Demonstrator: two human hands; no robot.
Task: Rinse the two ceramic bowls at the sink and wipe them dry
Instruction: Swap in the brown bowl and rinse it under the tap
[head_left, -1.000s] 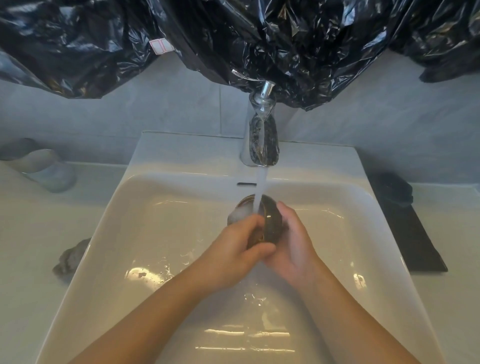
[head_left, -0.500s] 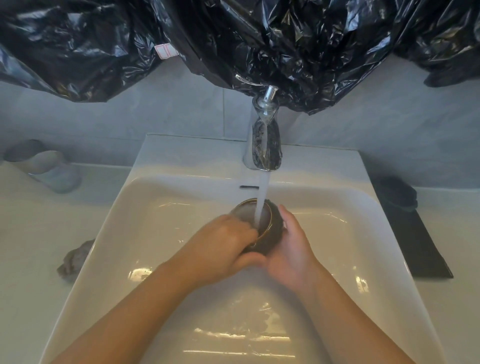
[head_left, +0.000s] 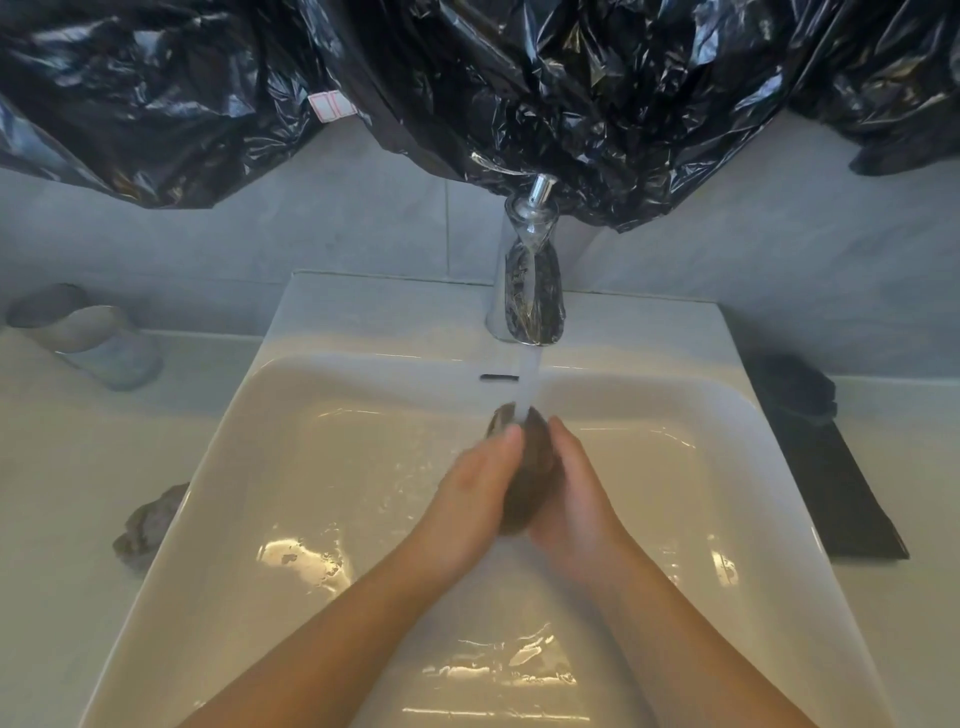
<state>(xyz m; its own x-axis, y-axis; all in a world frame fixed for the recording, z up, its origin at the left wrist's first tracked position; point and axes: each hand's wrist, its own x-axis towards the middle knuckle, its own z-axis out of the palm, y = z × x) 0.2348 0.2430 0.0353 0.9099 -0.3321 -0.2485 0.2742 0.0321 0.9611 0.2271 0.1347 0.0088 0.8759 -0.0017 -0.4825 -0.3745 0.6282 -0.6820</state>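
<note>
We see the left hand (head_left: 475, 491) and the right hand (head_left: 574, 499) cupped together over the middle of the sink (head_left: 291, 415), palms pressed against a dark bowl (head_left: 527, 467) sandwiched between them; fingers lie nearly straight along its sides, so both hands have hold of it; the bowl is blurred and we cannot tell which way its mouth faces. The water stream (head_left: 529, 384) falls from the chrome tap (head_left: 527, 280) at the sink's back edge and lands on the bowl's top, just beyond the fingertips; water glistens across the basin floor. On the counter by the sink's left edge sits a crumpled grey cloth (head_left: 148, 525); two pale cups (head_left: 83, 332) lie at the back left corner; a black cloth (head_left: 826, 467) lies along the right edge; black plastic sheeting (head_left: 519, 78) hangs above.
</note>
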